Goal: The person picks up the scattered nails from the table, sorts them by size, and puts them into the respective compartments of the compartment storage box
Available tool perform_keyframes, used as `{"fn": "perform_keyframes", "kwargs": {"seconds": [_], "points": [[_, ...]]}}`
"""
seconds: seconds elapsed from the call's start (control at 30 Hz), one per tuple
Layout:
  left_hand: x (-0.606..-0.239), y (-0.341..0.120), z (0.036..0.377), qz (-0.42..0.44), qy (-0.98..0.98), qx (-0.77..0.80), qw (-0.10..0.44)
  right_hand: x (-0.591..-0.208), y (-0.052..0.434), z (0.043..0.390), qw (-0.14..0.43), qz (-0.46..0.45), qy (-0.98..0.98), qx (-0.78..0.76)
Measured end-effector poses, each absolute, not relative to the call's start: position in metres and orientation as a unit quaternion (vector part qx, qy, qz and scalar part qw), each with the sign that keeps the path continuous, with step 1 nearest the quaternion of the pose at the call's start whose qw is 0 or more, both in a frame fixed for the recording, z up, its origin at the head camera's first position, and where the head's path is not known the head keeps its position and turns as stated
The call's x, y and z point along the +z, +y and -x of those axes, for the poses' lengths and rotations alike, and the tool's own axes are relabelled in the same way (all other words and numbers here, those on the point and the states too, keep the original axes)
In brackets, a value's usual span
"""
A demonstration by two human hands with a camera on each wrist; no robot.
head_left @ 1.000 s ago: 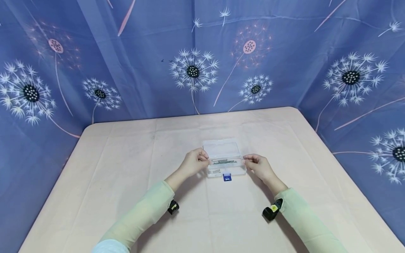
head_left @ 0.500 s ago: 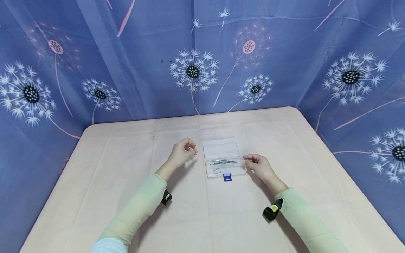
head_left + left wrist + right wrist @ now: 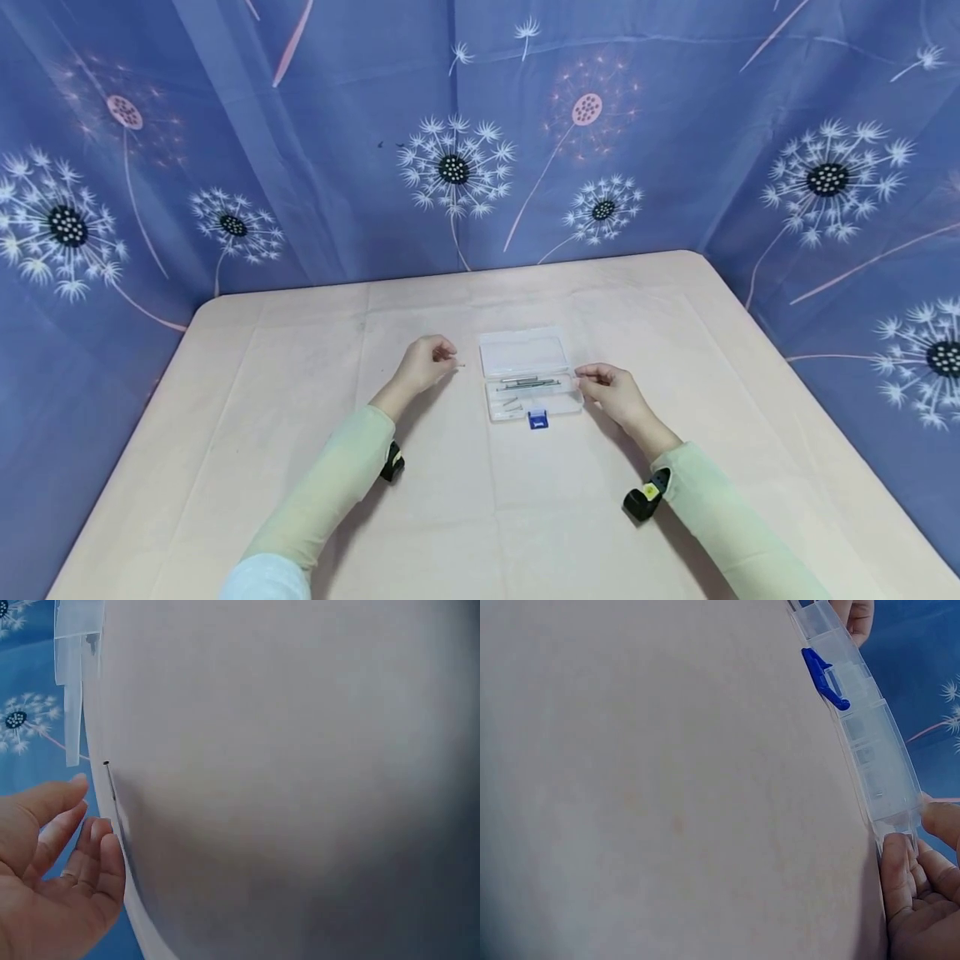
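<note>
Clear plastic box (image 3: 532, 385) pinched by right hand (image 3: 611, 392); left hand (image 3: 422, 365) loosely curled, empty.

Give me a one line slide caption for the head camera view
Right hand steadies an open clear plastic box of metal pins on the table; left hand rests beside it.
</note>
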State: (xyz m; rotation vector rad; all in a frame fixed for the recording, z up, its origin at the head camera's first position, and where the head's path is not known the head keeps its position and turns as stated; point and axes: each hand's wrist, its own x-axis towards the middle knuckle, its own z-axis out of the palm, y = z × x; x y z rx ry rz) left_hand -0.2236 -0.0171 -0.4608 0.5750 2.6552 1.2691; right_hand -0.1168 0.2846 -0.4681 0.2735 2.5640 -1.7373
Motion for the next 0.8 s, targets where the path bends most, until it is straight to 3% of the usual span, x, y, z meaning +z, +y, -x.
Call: {"fn": "perform_keyframes", "kwargs": {"seconds": [0.8], "points": [[-0.4634, -0.0112, 0.2248, -0.214, 0.928, 0.296, 0.073, -0.4711, 0.2851, 0.1197, 0.015, -0.092, 0.828, -0.552]]}}
